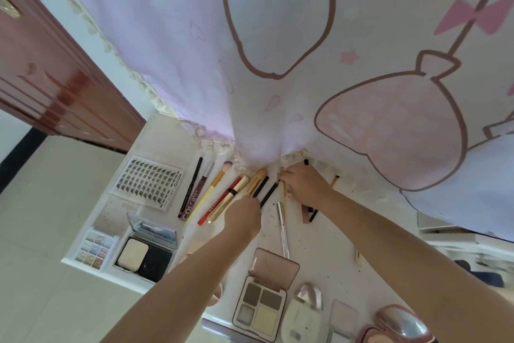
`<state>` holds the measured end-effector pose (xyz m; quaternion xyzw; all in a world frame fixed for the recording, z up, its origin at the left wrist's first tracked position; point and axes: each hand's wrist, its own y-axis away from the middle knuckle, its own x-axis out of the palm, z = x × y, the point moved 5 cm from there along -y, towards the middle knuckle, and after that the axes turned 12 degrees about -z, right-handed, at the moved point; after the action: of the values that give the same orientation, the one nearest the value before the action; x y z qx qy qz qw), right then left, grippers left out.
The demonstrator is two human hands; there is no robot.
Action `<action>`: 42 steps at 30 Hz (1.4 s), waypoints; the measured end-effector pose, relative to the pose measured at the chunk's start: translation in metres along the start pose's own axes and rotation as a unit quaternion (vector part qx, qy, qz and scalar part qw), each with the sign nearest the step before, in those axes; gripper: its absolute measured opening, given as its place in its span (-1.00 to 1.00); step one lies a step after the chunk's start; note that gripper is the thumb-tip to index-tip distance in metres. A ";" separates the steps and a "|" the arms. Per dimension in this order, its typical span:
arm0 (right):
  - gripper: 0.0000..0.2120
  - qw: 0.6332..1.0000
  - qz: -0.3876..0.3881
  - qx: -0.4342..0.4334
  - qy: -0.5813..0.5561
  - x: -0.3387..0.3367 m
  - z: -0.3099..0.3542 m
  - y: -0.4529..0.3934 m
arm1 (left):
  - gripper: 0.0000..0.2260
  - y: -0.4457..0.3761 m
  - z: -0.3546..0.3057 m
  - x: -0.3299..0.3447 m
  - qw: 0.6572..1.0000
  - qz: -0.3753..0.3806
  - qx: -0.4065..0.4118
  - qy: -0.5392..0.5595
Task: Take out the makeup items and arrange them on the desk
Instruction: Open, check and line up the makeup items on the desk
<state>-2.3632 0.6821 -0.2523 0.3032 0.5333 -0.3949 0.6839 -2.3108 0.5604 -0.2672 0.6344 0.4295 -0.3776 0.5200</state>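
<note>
On the white desk [314, 248] lies a slanted row of makeup sticks: a black eyeliner pencil [192, 185], a lip gloss tube [199, 189], a yellow-handled brush [214, 185], a red pencil [219, 200] and a gold tube [229, 198]. My left hand [243, 216] pinches the near end of a black pencil [261, 185] beside that row. My right hand [304, 185] reaches to the curtain's hem and grips thin sticks there, its fingers mostly hidden. A silver pen [282, 227] lies between my arms.
A false-lash card [150, 181], a small eyeshadow palette [93, 249] and an open powder compact [147, 252] lie at left. A four-pan palette [261, 302] and rose-gold cases [400, 323] sit near. A pink printed curtain [306, 64] hangs over the desk's far side. A brown door [47, 84] stands at left.
</note>
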 end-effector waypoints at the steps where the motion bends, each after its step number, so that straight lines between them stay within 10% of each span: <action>1: -0.64 1.000 0.006 0.014 0.004 -0.002 0.000 -0.003 | -0.84 -0.001 0.000 0.000 1.000 -0.004 0.000 0.003; 17: -0.78 0.977 0.073 0.180 -0.086 0.011 -0.015 -0.047 | -0.83 -0.018 0.007 -0.006 1.000 -0.002 0.005 -0.012; 31: -0.73 0.998 0.015 0.062 -0.007 -0.017 -0.016 -0.019 | -0.70 -0.003 0.010 -0.015 0.999 -0.021 0.012 -0.031; 42: -0.70 0.905 0.131 0.404 -0.024 -0.019 -0.057 0.170 | -0.71 0.019 -0.057 -0.029 0.986 -0.090 0.130 -0.048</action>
<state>-2.2472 0.8196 -0.2494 0.6109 0.2667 -0.4911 0.5608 -2.3008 0.6101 -0.2242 0.6364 0.4067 -0.5057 0.4171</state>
